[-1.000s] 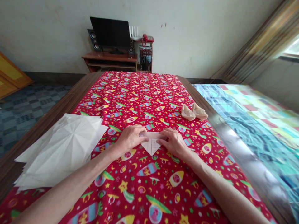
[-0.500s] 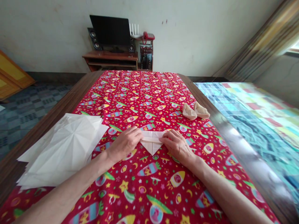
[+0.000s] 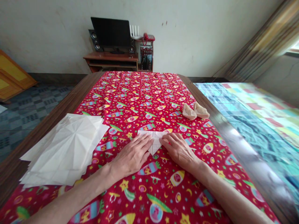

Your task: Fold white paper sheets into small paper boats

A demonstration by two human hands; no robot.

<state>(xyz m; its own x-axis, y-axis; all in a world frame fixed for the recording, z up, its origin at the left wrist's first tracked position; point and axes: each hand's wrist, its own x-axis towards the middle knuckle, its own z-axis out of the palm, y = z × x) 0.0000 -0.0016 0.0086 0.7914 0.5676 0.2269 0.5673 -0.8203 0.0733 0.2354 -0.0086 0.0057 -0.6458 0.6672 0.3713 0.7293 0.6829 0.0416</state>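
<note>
A small folded sheet of white paper (image 3: 154, 146) lies on the red cloth, its pointed corner toward me and a straight edge at the far side. My left hand (image 3: 134, 151) rests flat over its left part, fingers stretched out and pressing it down. At the right edge, my right hand (image 3: 177, 146) grips the paper between thumb and curled fingers. Part of the paper is hidden under both hands. To the left is a stack of creased white paper sheets (image 3: 67, 149). Two folded cream paper shapes (image 3: 189, 112) sit beyond my right hand.
The red patterned cloth (image 3: 149, 193) covers a dark wooden table (image 3: 77, 90). A bed with a blue checked cover (image 3: 233, 124) stands along the right. Against the far wall, a desk (image 3: 112, 56) holds a monitor (image 3: 111, 32) and speakers; a red telephone (image 3: 148, 37) is beside them.
My left hand has gone from holding the paper's left corner to lying flat across its left part, moving right and nearer me. The right hand stays at its edge.
</note>
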